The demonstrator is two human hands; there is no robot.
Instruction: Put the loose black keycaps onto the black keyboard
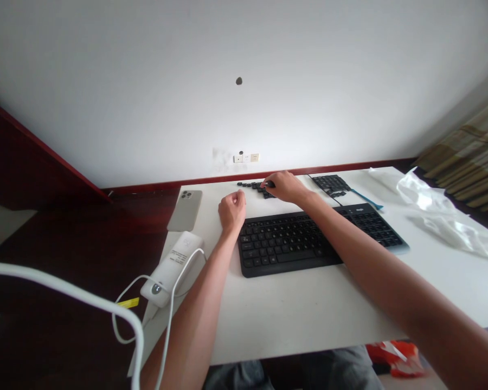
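- Fingers of the right hand (284, 187), in the head view, are bent inward and seem to pinch a small dark piece (270, 184), too small to identify.
- Left hand (231, 211): fingers curled in, thumb against the forefinger, near the keyboard's far left corner; I cannot tell whether it holds anything.
- A black keyboard (280, 257) lies flat on a white table (293, 314), with the right forearm crossing above it.
- Small black keys (254, 186) lie clustered beyond it, beneath and beside the right hand. More black keys (327, 182) lie farther right, near a blue strip (368, 199).
- To the left are a phone (189, 208) and a white device (173, 265); crumpled clear plastic (425, 195) is at far right.
- Possible trouble: a knuckle brushing the clustered keys could scatter or mix them; a loose pinch could drop the piece.
- The white cord (171, 314) runs against the left forearm, so a sideways sweep might drag the device off the nearby edge.
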